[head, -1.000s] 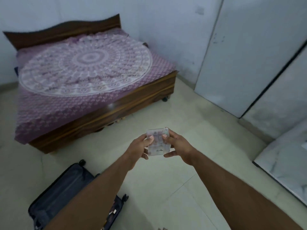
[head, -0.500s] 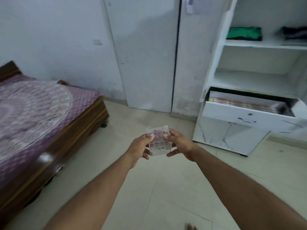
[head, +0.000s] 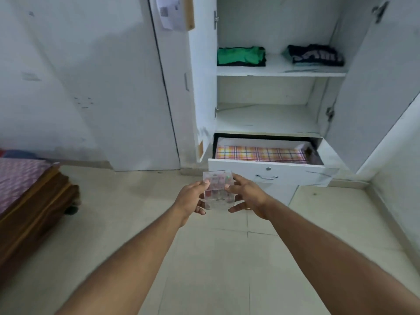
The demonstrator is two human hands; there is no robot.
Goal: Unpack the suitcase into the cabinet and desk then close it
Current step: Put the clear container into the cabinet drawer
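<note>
A tall white cabinet [head: 386, 87] stands open ahead, its doors swung wide to either side. On the upper shelf a folded green garment [head: 241, 56] lies to the left and a folded dark garment with pale lettering [head: 314, 55] to the right, well apart from each other. The shelf below them is bare. Under that, a white drawer with a small metal handle [head: 295, 172] is pulled out, and a folded orange-and-pink checked cloth [head: 259, 154] lies flat inside it. At the left edge of the room the corner of a brown wooden bed with a purple patterned cover [head: 27, 201] juts in; pale floor tiles [head: 204, 269] stretch between it and the cabinet, with nothing lying on the floor between the person and the drawer.

Out in front of the drawer's face, held in the air, is a small clear plastic box divided into compartments [head: 218, 193], with little reddish and pale bits inside too blurred to make out. The left hand [head: 192, 200] grips its left edge, thumb on top and fingers beneath, and the right hand [head: 246, 197] clasps the right edge the same way.
</note>
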